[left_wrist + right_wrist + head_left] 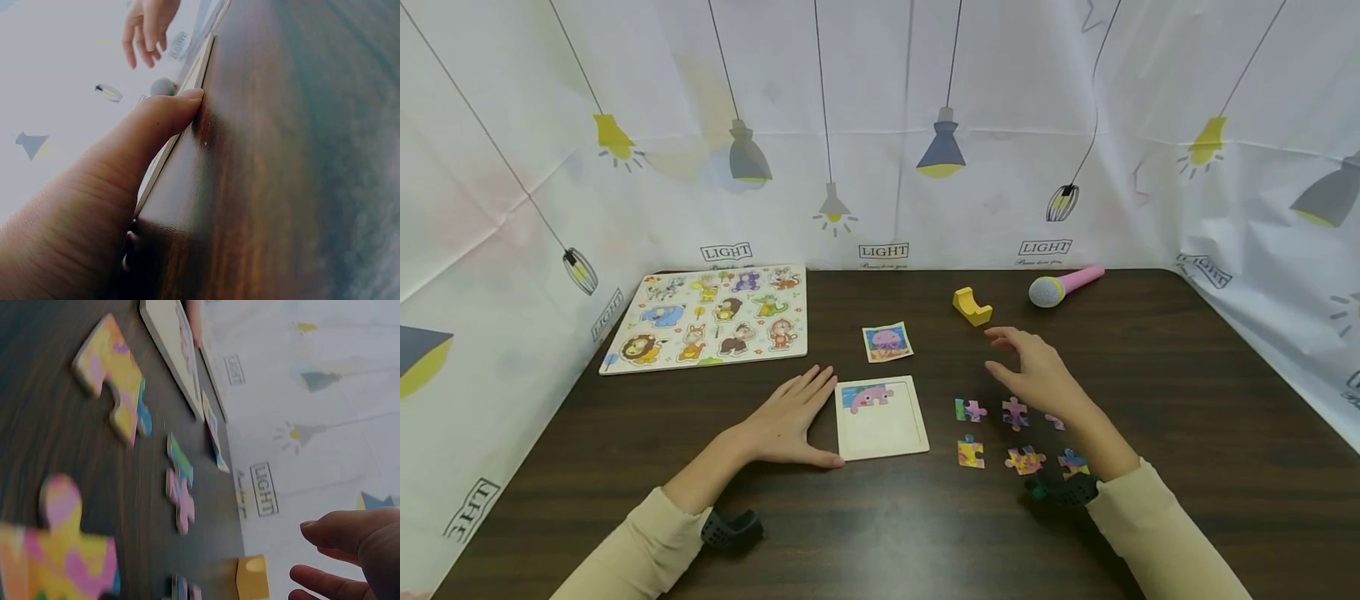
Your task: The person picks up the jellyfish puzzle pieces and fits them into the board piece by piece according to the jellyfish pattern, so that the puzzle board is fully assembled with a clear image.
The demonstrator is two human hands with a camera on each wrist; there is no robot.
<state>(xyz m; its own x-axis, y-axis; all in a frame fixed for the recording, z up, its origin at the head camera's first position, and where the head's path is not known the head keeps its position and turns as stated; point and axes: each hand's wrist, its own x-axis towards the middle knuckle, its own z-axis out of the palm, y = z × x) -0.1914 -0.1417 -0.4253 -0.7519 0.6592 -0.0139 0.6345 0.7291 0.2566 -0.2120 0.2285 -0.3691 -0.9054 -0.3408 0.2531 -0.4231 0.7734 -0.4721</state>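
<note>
My left hand (781, 423) lies with straight fingers at the left edge of a small white puzzle tray (887, 435). Its thumb touches the tray's near left corner. Joined pieces of a pink picture (869, 398) fill the tray's top left part. Above the table on the right, my right hand (1037, 373) hovers with loosely bent fingers and nothing in them. Below it lie several loose jigsaw pieces, among them a pink piece (1014, 413), a yellow piece (971, 452) and a green-and-pink piece (180, 487). The right forearm partly covers one piece (1056, 422).
Behind the tray lies a small picture card (887, 342) with a pink sea creature. A large animal puzzle board (715, 321) is at the back left. A yellow arched block (972, 308) and a pink toy microphone (1063, 287) are at the back right. Printed cloth hangs around the table.
</note>
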